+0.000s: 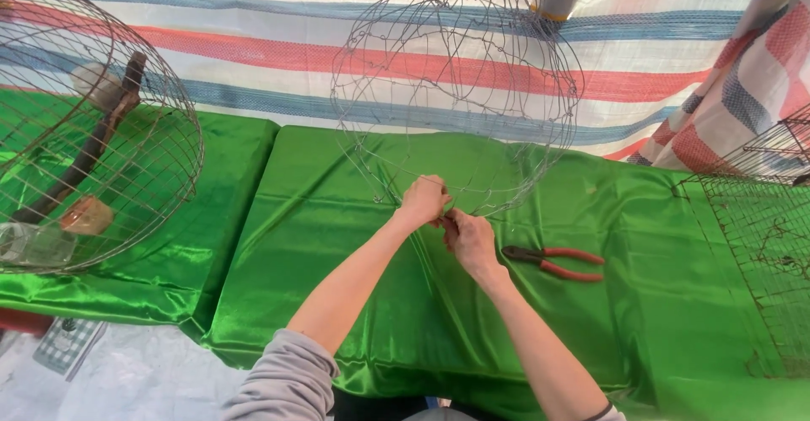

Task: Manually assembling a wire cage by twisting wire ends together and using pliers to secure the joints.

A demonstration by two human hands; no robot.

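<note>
Wire: two baskets [456, 92], one pliers [557, 262]

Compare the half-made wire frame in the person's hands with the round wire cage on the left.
The loose thin-wire frame has wide, uneven meshes and is empty; the rusty round wire cage has a tight regular grid and holds a stick. Both hands, left hand and right hand, grip the frame; the cage lies untouched. Both sit on green cloth.

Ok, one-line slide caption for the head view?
Both hands, left hand and right hand, work the wire mesh frame over green cloth, red-handled pliers alongside.
</note>
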